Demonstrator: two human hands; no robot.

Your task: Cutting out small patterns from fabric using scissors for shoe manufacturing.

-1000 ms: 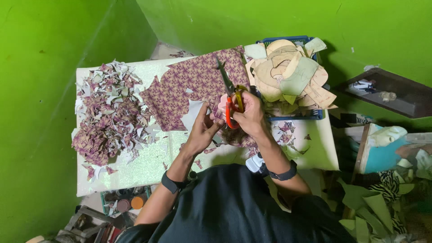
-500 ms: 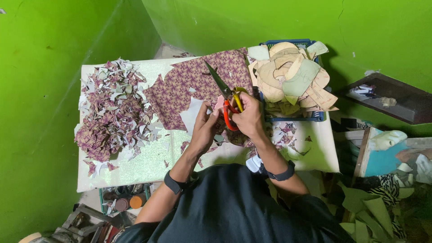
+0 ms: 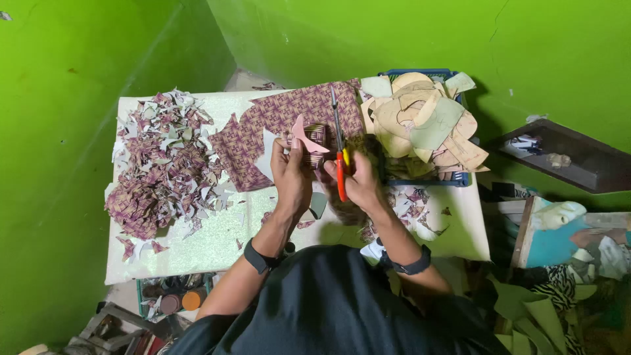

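A small piece of purple woven-pattern material with a pink backing (image 3: 309, 137) is pinched in the left hand (image 3: 291, 177) above the white table (image 3: 197, 243), mid-trim. The right hand (image 3: 358, 184) grips red-and-yellow-handled scissors (image 3: 339, 144), blades pointing up beside it. The next cut seems to call for turning the piece into the blades.

Small craft/cutting workshop, home-style corner w/ bright green walls.

Table (image 3: 197, 253) in center of frame w/ glittery pale cover; heap of purple woven-pattern offcuts (image 3: 161, 164) at left, bigger sheet of same material (image 3: 276, 121) top center. Blue crate (image 3: 420, 75) upper right stacked w/ beige card templates (image 3: 420, 121). Red-handled scissors (image 3: 340, 154) at mid-frame, cutting a patterned piece. Small jars (image 3: 177, 301) in a tray under table, lower left. More green scraps (image 3: 526, 306) & clutter on floor, lower right.
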